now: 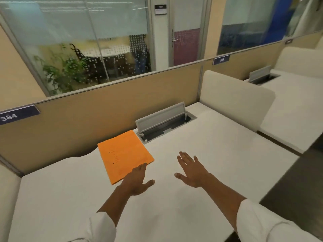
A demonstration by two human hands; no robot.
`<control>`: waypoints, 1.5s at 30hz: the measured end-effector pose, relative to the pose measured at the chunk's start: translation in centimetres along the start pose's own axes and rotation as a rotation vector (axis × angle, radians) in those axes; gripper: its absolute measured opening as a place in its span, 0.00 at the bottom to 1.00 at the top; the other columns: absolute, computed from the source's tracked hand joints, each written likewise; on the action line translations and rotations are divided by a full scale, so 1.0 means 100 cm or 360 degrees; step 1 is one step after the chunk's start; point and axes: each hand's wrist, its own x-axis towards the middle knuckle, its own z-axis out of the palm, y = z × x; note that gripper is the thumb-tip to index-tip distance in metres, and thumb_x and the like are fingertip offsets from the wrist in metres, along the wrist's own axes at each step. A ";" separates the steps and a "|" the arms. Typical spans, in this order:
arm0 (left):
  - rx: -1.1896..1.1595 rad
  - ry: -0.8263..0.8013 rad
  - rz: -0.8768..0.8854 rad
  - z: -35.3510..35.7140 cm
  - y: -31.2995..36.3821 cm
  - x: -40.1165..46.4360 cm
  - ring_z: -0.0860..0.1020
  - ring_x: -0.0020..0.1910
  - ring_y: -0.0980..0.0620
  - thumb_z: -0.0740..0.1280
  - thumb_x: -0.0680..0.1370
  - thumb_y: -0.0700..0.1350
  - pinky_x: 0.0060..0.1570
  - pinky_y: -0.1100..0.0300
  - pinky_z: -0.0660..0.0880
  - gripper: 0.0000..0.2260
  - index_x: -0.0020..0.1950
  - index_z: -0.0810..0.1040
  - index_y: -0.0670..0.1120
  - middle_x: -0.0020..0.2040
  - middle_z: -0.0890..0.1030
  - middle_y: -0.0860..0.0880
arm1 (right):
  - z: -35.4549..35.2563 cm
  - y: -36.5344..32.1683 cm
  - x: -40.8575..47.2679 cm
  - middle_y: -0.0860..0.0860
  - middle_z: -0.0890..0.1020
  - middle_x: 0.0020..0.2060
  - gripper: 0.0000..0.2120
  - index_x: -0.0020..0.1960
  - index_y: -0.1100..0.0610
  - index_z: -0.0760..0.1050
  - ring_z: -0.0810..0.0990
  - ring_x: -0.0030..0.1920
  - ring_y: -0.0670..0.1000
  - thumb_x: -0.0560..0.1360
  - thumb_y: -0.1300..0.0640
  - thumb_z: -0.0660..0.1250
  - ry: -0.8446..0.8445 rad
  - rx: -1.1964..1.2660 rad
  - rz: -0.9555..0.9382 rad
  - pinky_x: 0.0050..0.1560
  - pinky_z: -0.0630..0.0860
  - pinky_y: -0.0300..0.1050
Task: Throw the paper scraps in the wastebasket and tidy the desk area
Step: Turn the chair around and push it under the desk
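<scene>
Desk (218, 154), white and backed by a tan partition (97, 119), carries an orange folder (122, 156) lying flat near its middle, just in front of an open grey cable box (164, 123). The left hand (138, 180) has straight fingers, their tips at the folder's near corner, holding nothing. The right hand (191, 170) is spread flat over bare desk, apart from the folder.

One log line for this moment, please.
left hand: open, at orange folder edge | right hand: open over desk | scraps: none visible
</scene>
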 end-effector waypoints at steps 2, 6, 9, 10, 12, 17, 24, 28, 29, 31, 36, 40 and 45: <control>0.0025 0.0001 0.0125 0.007 0.024 -0.016 0.58 0.79 0.43 0.58 0.80 0.66 0.75 0.48 0.60 0.41 0.82 0.45 0.45 0.82 0.54 0.44 | 0.001 0.011 -0.044 0.55 0.39 0.81 0.39 0.82 0.59 0.41 0.39 0.81 0.54 0.82 0.34 0.46 0.0044 0.0008 0.0104 0.79 0.43 0.60; 0.0025 -0.0159 0.0268 0.035 0.070 -0.049 0.55 0.80 0.44 0.58 0.80 0.66 0.75 0.47 0.60 0.41 0.82 0.45 0.45 0.82 0.52 0.45 | 0.015 0.031 -0.125 0.55 0.40 0.82 0.39 0.82 0.59 0.41 0.39 0.81 0.54 0.82 0.34 0.46 0.0050 0.0006 0.0284 0.79 0.44 0.61; 0.0025 -0.0214 0.0342 0.054 0.106 -0.068 0.54 0.80 0.45 0.58 0.80 0.66 0.76 0.48 0.59 0.42 0.82 0.44 0.44 0.83 0.52 0.44 | 0.025 0.046 -0.182 0.54 0.39 0.81 0.40 0.82 0.58 0.40 0.38 0.81 0.54 0.81 0.33 0.45 0.0045 0.0009 0.0427 0.79 0.43 0.61; 0.0024 -0.0224 0.0371 0.058 0.118 -0.073 0.54 0.80 0.44 0.58 0.80 0.66 0.76 0.48 0.59 0.42 0.82 0.44 0.44 0.83 0.52 0.44 | 0.028 0.052 -0.201 0.54 0.38 0.81 0.40 0.82 0.57 0.39 0.38 0.81 0.54 0.81 0.33 0.45 0.0038 0.0002 0.0475 0.79 0.43 0.61; 0.0052 -0.0255 0.0458 0.064 0.151 -0.082 0.54 0.80 0.44 0.58 0.80 0.66 0.77 0.47 0.58 0.42 0.82 0.44 0.44 0.83 0.51 0.44 | 0.034 0.064 -0.243 0.53 0.38 0.81 0.40 0.82 0.56 0.39 0.38 0.81 0.55 0.81 0.33 0.46 0.0020 0.0008 0.0578 0.79 0.43 0.62; 0.0164 -0.0274 0.0668 0.073 0.223 -0.104 0.54 0.80 0.44 0.57 0.80 0.66 0.77 0.46 0.59 0.40 0.82 0.44 0.44 0.83 0.51 0.44 | 0.047 0.088 -0.328 0.54 0.40 0.81 0.40 0.82 0.57 0.40 0.39 0.81 0.55 0.81 0.32 0.46 0.0041 0.0060 0.0788 0.79 0.44 0.63; 0.0284 -0.0346 0.0885 0.091 0.312 -0.121 0.56 0.80 0.42 0.58 0.79 0.68 0.76 0.45 0.62 0.41 0.82 0.46 0.46 0.83 0.52 0.45 | 0.054 0.115 -0.438 0.54 0.39 0.81 0.40 0.82 0.58 0.40 0.39 0.81 0.54 0.82 0.34 0.48 0.0102 0.0122 0.1055 0.79 0.45 0.63; 0.0334 -0.0348 0.0986 0.109 0.360 -0.132 0.59 0.79 0.43 0.59 0.78 0.68 0.74 0.48 0.64 0.42 0.82 0.48 0.46 0.82 0.55 0.44 | 0.060 0.128 -0.496 0.54 0.40 0.82 0.41 0.82 0.58 0.40 0.40 0.81 0.54 0.81 0.34 0.49 0.0094 0.0150 0.1170 0.79 0.45 0.62; 0.0365 -0.0369 0.1044 0.116 0.381 -0.139 0.59 0.79 0.43 0.59 0.78 0.69 0.74 0.48 0.63 0.42 0.82 0.48 0.45 0.82 0.55 0.43 | 0.061 0.133 -0.520 0.54 0.40 0.82 0.41 0.82 0.58 0.40 0.40 0.81 0.54 0.81 0.34 0.49 0.0098 0.0158 0.1227 0.79 0.45 0.62; 0.0402 -0.0403 0.1132 0.126 0.410 -0.150 0.56 0.80 0.42 0.58 0.78 0.69 0.76 0.46 0.61 0.43 0.82 0.47 0.44 0.82 0.54 0.43 | 0.064 0.144 -0.553 0.54 0.41 0.82 0.41 0.82 0.58 0.41 0.40 0.81 0.54 0.81 0.34 0.49 0.0108 0.0158 0.1320 0.79 0.46 0.62; 0.0400 -0.0447 0.1326 0.157 0.487 -0.188 0.56 0.80 0.41 0.58 0.77 0.69 0.75 0.44 0.62 0.43 0.82 0.50 0.43 0.82 0.54 0.42 | 0.073 0.175 -0.643 0.54 0.42 0.82 0.40 0.82 0.58 0.42 0.41 0.82 0.54 0.81 0.35 0.49 0.0128 0.0107 0.1499 0.78 0.45 0.63; 0.0398 -0.0493 0.1404 0.187 0.544 -0.224 0.57 0.79 0.41 0.59 0.77 0.69 0.74 0.43 0.64 0.43 0.81 0.52 0.43 0.81 0.56 0.42 | 0.087 0.203 -0.719 0.55 0.44 0.82 0.39 0.82 0.57 0.44 0.41 0.82 0.54 0.81 0.35 0.50 0.0110 0.0016 0.1563 0.78 0.45 0.64; 0.0299 -0.0571 0.1436 0.222 0.624 -0.267 0.60 0.77 0.40 0.60 0.76 0.69 0.72 0.45 0.66 0.42 0.79 0.55 0.43 0.80 0.59 0.41 | 0.101 0.242 -0.819 0.55 0.46 0.82 0.37 0.82 0.54 0.51 0.42 0.82 0.56 0.79 0.39 0.58 0.0078 -0.0107 0.1698 0.78 0.46 0.67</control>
